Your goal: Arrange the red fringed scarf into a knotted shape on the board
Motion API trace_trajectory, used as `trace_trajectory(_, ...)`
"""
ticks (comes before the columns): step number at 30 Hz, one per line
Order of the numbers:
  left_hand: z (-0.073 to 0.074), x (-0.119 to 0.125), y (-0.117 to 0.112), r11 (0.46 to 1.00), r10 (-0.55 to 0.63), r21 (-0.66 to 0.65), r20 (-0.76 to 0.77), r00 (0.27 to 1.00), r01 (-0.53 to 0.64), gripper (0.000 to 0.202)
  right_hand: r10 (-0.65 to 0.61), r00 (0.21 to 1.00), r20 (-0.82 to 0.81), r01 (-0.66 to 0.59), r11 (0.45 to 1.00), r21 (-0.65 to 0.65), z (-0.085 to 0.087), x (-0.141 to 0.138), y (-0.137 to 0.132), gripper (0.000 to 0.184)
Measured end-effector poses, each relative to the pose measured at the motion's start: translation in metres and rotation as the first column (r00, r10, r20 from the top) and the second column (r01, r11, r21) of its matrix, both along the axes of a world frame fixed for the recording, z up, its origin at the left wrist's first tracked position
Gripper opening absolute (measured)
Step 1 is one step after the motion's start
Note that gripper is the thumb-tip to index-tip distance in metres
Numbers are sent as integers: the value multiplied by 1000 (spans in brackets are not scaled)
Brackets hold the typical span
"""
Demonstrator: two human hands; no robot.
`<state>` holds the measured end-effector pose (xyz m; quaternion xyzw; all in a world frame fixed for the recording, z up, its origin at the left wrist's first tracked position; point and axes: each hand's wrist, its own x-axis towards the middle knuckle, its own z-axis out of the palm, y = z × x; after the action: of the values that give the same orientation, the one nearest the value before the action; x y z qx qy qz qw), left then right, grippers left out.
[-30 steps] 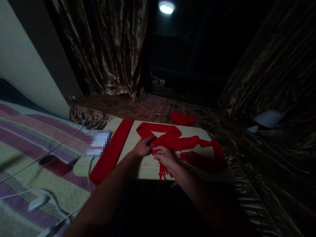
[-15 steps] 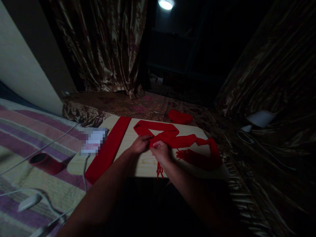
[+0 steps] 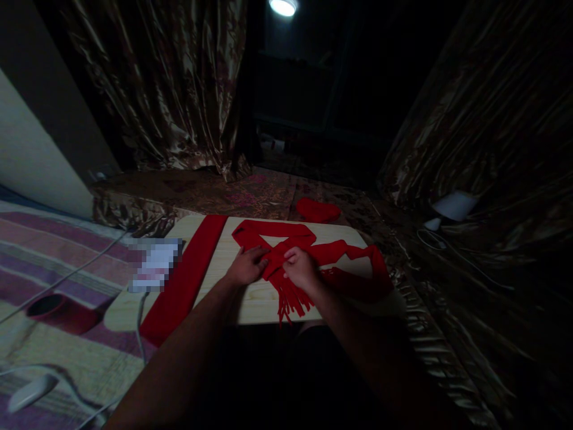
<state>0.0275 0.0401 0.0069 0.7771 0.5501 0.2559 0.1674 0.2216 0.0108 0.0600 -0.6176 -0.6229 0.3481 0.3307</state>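
Observation:
A red fringed scarf (image 3: 333, 251) lies on a small wooden table (image 3: 257, 292), laid in a loop whose ends cross near my hands. My left hand (image 3: 247, 266) rests on the crossing from the left, its fingers stretched out over the cloth. From the right, my right hand (image 3: 302, 270) pinches the scarf between thumb and fingers. Just below it, one fringed end (image 3: 293, 298) spreads toward the table's front edge. The scarf's other length bends round at the right, partly behind my right hand and in shadow.
A flat red cloth strip (image 3: 188, 278) crosses the table's left side, beside a blurred-out item (image 3: 156, 263). Behind the table is a red bundle (image 3: 317, 209). A red cylinder (image 3: 62, 313) and white cables lie on the striped bedding (image 3: 40, 257). A lamp (image 3: 454, 206) stands right.
My right hand has shifted right across the scarf, and the fringed end below it now shows wider and spread out. My left hand stays on the cloth. The whole view has shifted slightly.

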Motion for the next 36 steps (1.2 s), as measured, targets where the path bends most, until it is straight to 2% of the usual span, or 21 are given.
trace_trajectory(1, -1, 0, 0, 1000, 4, -1, -1, 1000, -4, 47, 46, 976, 211, -74, 989, 128, 4, 13, 2, 21)
trace_trajectory(2, -2, 0, 1, 1000, 8, -1, -3, 1000, -8, 47, 70, 914, 401, -172, 959, 225, 8, 26, 4, 24)
trace_trajectory(3, -3, 0, 1, 1000, 9, 1, -6, 1000, -9, 47, 72, 822, 564, -266, 925, 270, 10, 38, 5, 27)
trace_trajectory(5, -4, 0, 1, 1000, 6, 15, -22, 1000, -6, 47, 67, 627, 776, -410, 875, 256, 12, 59, 8, 31)
trace_trajectory(8, -5, 0, 1, 999, 19, 50, -66, 998, -16, 46, 112, 403, 908, -515, 848, 124, 9, 78, 13, 30)
trace_trajectory(11, -5, 1, -1, 997, 34, 66, -112, 993, -27, 47, 135, 302, 944, -554, 830, 59, 11, 88, 19, 28)
trace_trajectory(14, -4, 1, -1, 998, 31, 51, -137, 990, -24, 51, 86, 292, 952, -558, 824, 97, 19, 95, 24, 24)
trace_trajectory(18, -3, 0, 0, 1000, 8, 28, -139, 990, -4, 52, 3, 341, 940, -550, 812, 197, 26, 105, 25, 24)
trace_trajectory(20, -3, 0, 0, 1000, -3, 23, -136, 991, 7, 53, 50, 332, 942, -567, 808, 157, 24, 109, 25, 25)
trace_trajectory(24, -4, -1, 2, 1000, -9, 16, -132, 991, 11, 52, 243, 330, 912, -617, 787, 13, 16, 115, 26, 30)
trace_trajectory(27, -5, -2, 2, 999, -8, 33, -145, 989, 13, 50, 260, 386, 885, -588, 809, 19, 14, 117, 25, 32)
trace_trajectory(32, -5, -1, 1, 996, -13, 84, -188, 982, 29, 48, 174, 470, 865, -459, 886, 71, 11, 120, 22, 41)
trace_trajectory(36, -5, 0, 0, 997, -3, 78, -184, 983, 17, 48, 173, 435, 884, -440, 897, 41, 15, 127, 22, 39)
